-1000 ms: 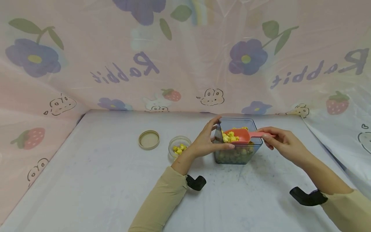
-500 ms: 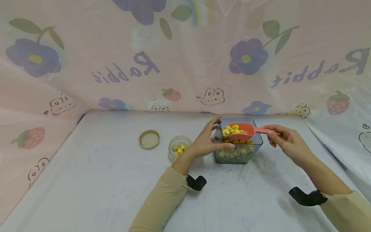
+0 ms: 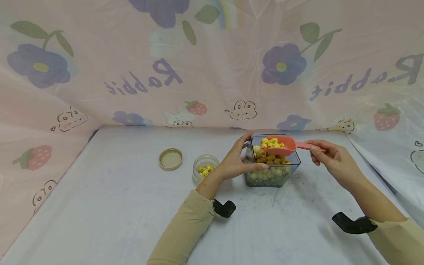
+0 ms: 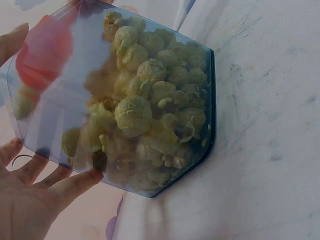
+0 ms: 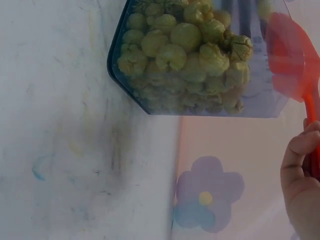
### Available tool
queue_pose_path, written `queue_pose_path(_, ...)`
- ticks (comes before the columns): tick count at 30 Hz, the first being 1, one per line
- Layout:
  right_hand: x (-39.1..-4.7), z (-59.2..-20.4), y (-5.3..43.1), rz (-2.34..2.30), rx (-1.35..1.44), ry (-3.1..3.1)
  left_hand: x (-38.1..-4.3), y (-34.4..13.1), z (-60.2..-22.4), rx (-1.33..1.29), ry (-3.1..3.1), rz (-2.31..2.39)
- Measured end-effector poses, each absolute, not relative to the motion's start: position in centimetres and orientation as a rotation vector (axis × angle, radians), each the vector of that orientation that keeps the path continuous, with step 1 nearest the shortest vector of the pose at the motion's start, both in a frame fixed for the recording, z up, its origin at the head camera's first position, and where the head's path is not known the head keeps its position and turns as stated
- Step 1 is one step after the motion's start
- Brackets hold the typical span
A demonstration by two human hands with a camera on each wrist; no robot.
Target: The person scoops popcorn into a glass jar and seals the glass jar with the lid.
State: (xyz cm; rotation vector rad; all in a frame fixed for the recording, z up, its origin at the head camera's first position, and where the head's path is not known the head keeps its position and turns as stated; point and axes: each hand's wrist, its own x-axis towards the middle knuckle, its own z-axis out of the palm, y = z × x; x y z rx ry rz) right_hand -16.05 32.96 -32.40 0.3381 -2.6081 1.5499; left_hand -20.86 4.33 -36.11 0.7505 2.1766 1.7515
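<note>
A clear, bluish rectangular container (image 3: pixel 293 170) stands upright, partly filled with yellow popcorn (image 3: pixel 269 158). My left hand (image 3: pixel 232 162) holds its left side, thumb along the front and fingers spread over the far side; in the left wrist view those fingers (image 4: pixel 75 187) press against the wall. Between thumb and fingers, my right hand (image 3: pixel 334 159) grips the handle of a coral-red scoop (image 3: pixel 289 145). Yellow popcorn pieces (image 3: pixel 272 142) lie in the scoop's bowl, which is at rim height over the container. Through the clear wall, the right wrist view shows the scoop (image 5: pixel 287 55) above the heaped popcorn (image 5: pixel 185 55).
Left of the container stands a small round clear jar (image 3: pixel 196 165) with a few popcorn pieces in it, partly behind my left wrist. Farther left lies a round beige lid (image 3: pixel 170 159). A patterned pink curtain (image 3: pixel 212 81) hangs behind the white-covered table (image 3: pixel 132 206).
The scoop, low in the container a second ago, has risen and shifted slightly right and away from me, carrying popcorn. My left hand and the container have stayed in place.
</note>
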Motion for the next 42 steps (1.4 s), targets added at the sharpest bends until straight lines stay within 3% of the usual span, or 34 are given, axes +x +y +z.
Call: queue_pose_path(42, -14.3, -31.0, 30.2, 1.657, 0.422, -2.514, -19.5, 1.7, -34.0, 0.695, 2.515, 1.496)
